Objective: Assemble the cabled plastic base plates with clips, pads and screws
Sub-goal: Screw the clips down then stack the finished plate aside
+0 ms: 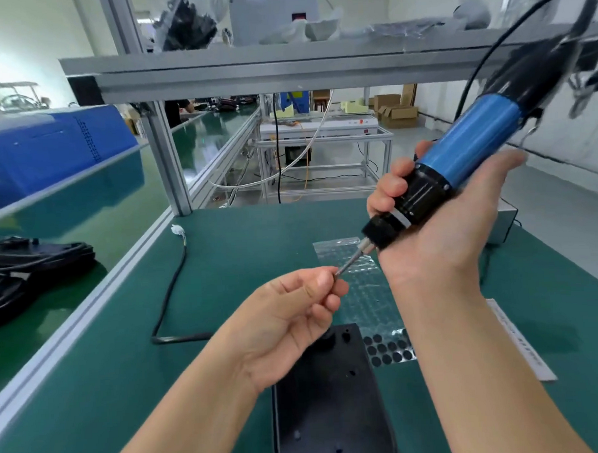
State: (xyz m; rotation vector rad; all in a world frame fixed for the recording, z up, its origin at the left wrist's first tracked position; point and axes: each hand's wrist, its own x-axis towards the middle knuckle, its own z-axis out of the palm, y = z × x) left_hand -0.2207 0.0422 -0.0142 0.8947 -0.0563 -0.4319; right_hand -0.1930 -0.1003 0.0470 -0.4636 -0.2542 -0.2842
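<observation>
My right hand (438,227) grips a blue and black electric screwdriver (472,150), held tilted with its bit (352,261) pointing down to the left. My left hand (288,316) has its thumb and fingers pinched together at the bit's tip; whatever they hold there is too small to see. Below my hands a black plastic base plate (329,403) lies flat on the green mat, with small holes in it. Its black cable (172,293) runs left and back to a white connector (177,229).
A clear sheet with black round pads (387,351) lies right of the plate. A white strip (522,343) lies further right, and a grey box (506,224) behind my right hand. Black bagged parts (28,265) sit on the left bench. An aluminium frame shelf (284,67) spans overhead.
</observation>
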